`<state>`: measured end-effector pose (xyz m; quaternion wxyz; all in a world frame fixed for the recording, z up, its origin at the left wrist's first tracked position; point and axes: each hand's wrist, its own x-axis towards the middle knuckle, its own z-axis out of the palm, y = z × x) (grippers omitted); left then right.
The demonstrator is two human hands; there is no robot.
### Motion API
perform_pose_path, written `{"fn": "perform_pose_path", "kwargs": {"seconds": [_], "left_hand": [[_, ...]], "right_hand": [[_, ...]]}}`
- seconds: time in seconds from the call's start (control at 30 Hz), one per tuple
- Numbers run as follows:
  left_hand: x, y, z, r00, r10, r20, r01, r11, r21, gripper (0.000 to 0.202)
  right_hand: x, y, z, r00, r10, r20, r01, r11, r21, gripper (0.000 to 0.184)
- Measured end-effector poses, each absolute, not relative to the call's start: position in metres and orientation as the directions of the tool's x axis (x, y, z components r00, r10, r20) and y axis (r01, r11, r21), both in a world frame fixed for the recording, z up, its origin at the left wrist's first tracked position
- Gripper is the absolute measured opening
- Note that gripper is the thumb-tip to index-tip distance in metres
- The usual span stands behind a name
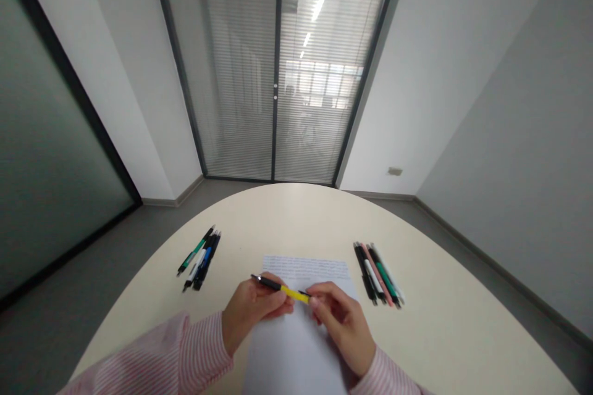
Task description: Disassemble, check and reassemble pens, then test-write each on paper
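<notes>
While both hands meet over the near edge of the table (454, 321), they share one pen (290, 291), a slim stick with a yellow middle and dark ends. It is held just above a sheet of paper (291, 358) and slants from far-left to near-right. The left hand (252, 308) is curled closed around the pen's dark left part, with the tip poking out past its fingers. The right hand (340, 318) pinches the other end between thumb and fingertips, the rest of its fingers folded in.

The paper is one flat white sheet that runs off the near edge of the view. Faint lines of writing cross its far end. The table is smooth, cream-coloured and rounded at its far edge.

Two loose bunches of pens lie straight on the table top. The left bunch (200, 259) lies toward the left edge, with green, white, blue and black barrels. The right bunch (378, 274) lies just right of the paper, with black, white, pink and green ones. Both bunches lie too close together to count surely.

Both wrists wear pink sleeves (176, 358) with fine white stripes.
</notes>
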<state>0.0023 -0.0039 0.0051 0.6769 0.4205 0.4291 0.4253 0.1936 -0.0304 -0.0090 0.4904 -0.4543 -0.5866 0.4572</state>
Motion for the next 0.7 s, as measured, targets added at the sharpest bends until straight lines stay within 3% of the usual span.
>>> {"fn": "perform_pose_path", "kwargs": {"seconds": [0.17,0.3,0.53,0.7], "left_hand": [[-0.004,0.003,0.001,0.149,0.984,-0.092,-0.183,0.119,0.976,0.045],[-0.01,0.01,-0.001,0.147,0.987,-0.061,-0.099,0.076,0.992,0.042],[-0.009,0.008,-0.001,0.201,0.979,-0.008,-0.043,0.017,0.999,0.033],[-0.015,0.008,-0.005,0.208,0.971,0.119,0.158,-0.154,0.975,0.018]], "right_hand": [[0.202,-0.019,-0.007,0.09,0.992,0.086,-0.039,0.09,-0.995,0.027],[0.206,-0.014,-0.015,0.168,0.985,0.049,-0.105,0.068,-0.992,0.026],[0.205,-0.013,-0.013,0.144,0.987,-0.069,-0.247,-0.032,-0.968,0.033],[0.203,-0.014,-0.008,0.072,0.989,-0.127,-0.294,-0.101,-0.951,0.037]]}}
